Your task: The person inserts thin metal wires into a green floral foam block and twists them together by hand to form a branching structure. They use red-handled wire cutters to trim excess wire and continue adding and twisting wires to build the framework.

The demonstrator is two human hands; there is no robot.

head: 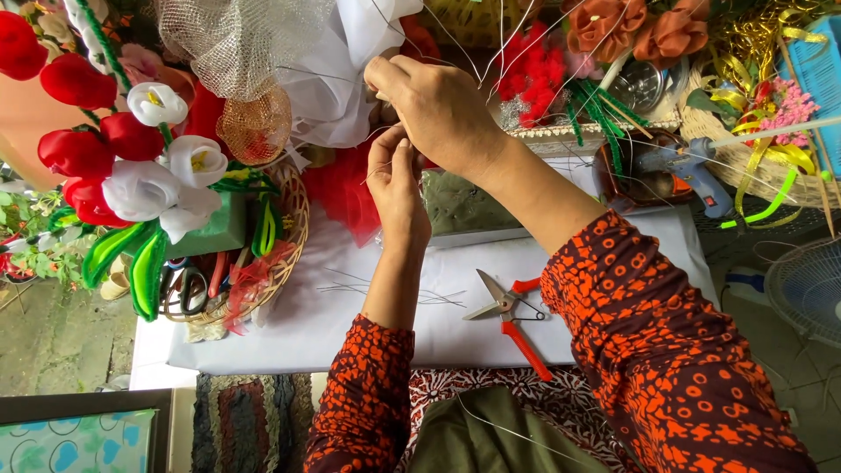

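1. Nearest me, my lap and both patterned orange-and-dark sleeves fill the bottom of the view; a thin wire lies across my lap.
2. On the white tabletop just past my sleeves lie red-handled snips, blades open, with a few loose wire strands to their left. The cloth around them is the widest open patch; its near edge runs just above my lap.
3. My left hand is raised over the table's middle, thumb and fingertips pinched shut on a fine wire.
4. My right hand sits just above it, touching, fingers closed around the same wire and a bit of white fabric.
5. To the left, a wicker basket holds scissors, green loops and red and white fabric flowers, crowding that edge.
6. To the right, a glue gun rests beside a brown tray.
7. Farthest back, red fluff, orange fabric roses and gold ribbon line the far edge.
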